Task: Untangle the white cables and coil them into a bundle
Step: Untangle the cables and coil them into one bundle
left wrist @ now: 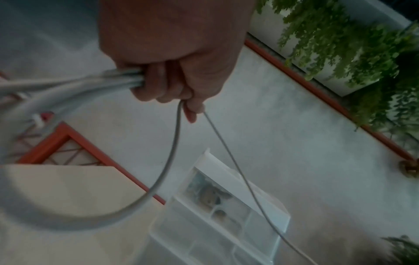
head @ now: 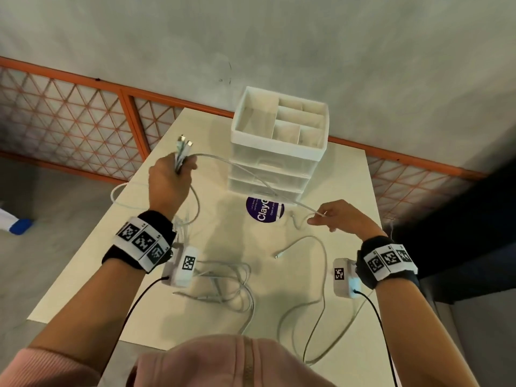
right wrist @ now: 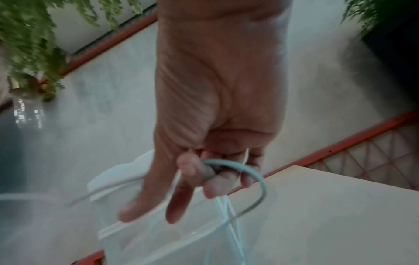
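Observation:
My left hand [head: 178,170] is raised over the table's far left and grips a bunch of white cables [left wrist: 68,84], with two metal plugs [head: 185,141] sticking up out of the fist. One thin white cable [head: 251,174] runs taut from that fist across to my right hand [head: 321,217], which pinches it between thumb and fingers; the right wrist view shows the cable looped [right wrist: 254,177] through those fingers. More white cable lies tangled [head: 231,283] on the table near me, and a long strand [head: 321,275] loops at the right with a loose plug [head: 279,255].
A white drawer organiser [head: 279,146] with open top compartments stands at the table's far middle, a round purple sticker [head: 265,212] before it. The cream table [head: 349,191] ends at an orange lattice railing [head: 83,118]. Black wires hang from both wrist cameras.

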### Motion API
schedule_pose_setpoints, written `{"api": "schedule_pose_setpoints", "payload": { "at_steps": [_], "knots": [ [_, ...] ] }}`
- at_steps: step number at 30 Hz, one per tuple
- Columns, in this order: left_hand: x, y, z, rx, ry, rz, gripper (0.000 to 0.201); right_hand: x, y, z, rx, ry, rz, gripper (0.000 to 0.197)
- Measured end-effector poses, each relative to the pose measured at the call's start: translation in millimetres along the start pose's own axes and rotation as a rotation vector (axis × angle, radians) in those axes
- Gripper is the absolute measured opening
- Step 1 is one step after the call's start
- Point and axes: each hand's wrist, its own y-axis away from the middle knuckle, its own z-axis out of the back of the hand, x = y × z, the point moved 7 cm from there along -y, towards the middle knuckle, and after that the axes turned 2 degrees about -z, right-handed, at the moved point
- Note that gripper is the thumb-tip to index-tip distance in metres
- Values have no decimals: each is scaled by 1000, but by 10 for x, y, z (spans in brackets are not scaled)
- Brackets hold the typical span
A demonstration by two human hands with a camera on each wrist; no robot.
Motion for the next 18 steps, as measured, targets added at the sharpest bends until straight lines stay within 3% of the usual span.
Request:
{"api": "schedule_pose_setpoints", "payload": {
  "at_steps": [4, 6, 10, 15, 18],
  "knots": [
    [230, 24, -96, 104, -126, 205, 33, 246, 96, 26, -37, -156, 184, 20],
    [93, 114, -218, 160, -74, 150, 38, 441, 67, -81, -13, -101, 285, 22],
    [-265, 385, -639, 386, -5, -83, 34, 684, -102, -480, 2, -33, 339, 19],
    [-245, 646, -917, 521, 39, -73, 16, 747, -114, -866, -7, -1, 380, 15],
    [-153, 704, -967, 560, 33, -48, 9, 493, -211, -901, -177, 302, 262, 15]
  ]
}}
